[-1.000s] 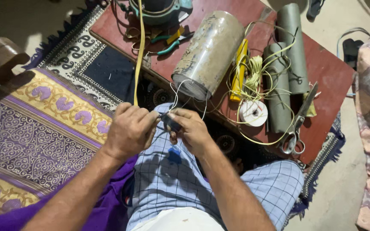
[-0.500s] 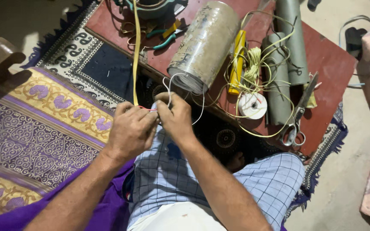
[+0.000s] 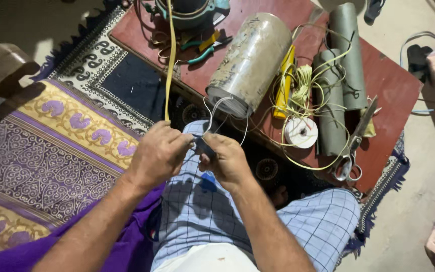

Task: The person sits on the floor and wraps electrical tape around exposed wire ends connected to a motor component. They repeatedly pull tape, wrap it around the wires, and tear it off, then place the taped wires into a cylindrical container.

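Patterned rug (image 3: 51, 151), thin pale wire (image 3: 212, 108) looped, pinched

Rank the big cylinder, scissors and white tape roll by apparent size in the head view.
1. Big cylinder, clearly largest.
2. Scissors, long but thin.
3. White tape roll, smallest.
All lie on the same board at similar distance, so the order is fairly safe.

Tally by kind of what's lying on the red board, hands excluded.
Large metal cylinder: 1
Grey tubes: 2
Scissors: 1
White tape roll: 1
Yellow-handled tool: 1
Green-handled pliers: 1
Total: 7
Both hands, left and right, pinch thin wire off the board.
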{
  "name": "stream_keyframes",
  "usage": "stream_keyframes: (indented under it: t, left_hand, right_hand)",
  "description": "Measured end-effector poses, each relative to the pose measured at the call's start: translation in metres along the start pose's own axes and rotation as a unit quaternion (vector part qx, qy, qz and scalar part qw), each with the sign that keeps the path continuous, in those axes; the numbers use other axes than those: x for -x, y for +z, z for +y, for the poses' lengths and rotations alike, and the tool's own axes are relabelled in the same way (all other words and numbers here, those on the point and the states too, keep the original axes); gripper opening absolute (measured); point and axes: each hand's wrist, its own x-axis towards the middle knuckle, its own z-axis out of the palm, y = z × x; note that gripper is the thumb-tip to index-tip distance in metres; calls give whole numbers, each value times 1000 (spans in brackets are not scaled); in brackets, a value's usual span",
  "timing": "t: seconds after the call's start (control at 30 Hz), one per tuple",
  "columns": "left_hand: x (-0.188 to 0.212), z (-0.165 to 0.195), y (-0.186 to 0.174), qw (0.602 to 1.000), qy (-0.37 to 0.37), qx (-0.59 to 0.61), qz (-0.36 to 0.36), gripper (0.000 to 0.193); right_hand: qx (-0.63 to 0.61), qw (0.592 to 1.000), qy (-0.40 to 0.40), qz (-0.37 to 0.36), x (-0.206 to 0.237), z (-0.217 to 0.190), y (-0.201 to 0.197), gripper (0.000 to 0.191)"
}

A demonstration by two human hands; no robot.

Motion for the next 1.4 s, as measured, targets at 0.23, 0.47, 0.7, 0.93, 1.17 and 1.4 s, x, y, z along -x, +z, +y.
stream_keyframes:
  t: [0.23, 0.47, 0.7, 0.93, 1.17, 1.4]
  left_hand:
    - [7, 10, 3, 998, -43, 46, -8, 14]
    - [-1, 15, 1, 995, -60, 81, -13, 14]
    - [-5, -7, -4, 933, -229, 222, -165, 13]
    - [-4, -7, 20, 999, -45, 20, -18, 10]
    - [11, 5, 27, 997, -60, 42, -20, 12]
    - [2, 16, 18, 997, -52, 50, -14, 15]
  right_hand:
    - [202, 973, -112, 6, 4, 2, 7, 33]
    - [295, 941, -163, 38, -29, 7, 11, 22]
    - [343, 919, -161, -109, -6, -14, -14, 25]
    - [-11, 999, -45, 0, 4, 3, -11, 30]
    - [212, 966, -144, 30, 0, 8, -1, 29]
    - [325, 925, -176, 85, -26, 6, 11, 27]
